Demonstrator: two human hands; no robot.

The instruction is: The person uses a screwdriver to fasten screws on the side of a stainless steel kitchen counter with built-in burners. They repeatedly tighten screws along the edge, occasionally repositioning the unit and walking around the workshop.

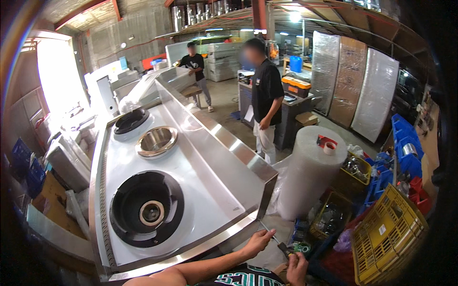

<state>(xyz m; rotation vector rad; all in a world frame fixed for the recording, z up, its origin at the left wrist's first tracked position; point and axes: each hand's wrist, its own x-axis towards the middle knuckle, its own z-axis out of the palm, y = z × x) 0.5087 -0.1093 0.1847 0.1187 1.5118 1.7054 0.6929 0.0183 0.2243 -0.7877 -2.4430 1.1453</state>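
A screwdriver (286,249) with a dark and yellow handle is gripped in my right hand (297,268), at the lower middle. Its thin metal shaft slants up and left toward the near right corner of a stainless steel wok range (214,190). My left hand (258,242) is closed, its thumb against the shaft just below that corner. Whatever the tip touches is too small to make out. On the range top are a large black burner ring (125,226), a round steel basin (157,141) and a farther black burner ring (131,121).
To the right of the range stands a tall bubble-wrap roll (310,176) with a tape roll (329,148) on it. Yellow crates (389,233) and blue bins (405,138) line the right. A person (267,90) stands beyond the range; another person (193,66) is farther back.
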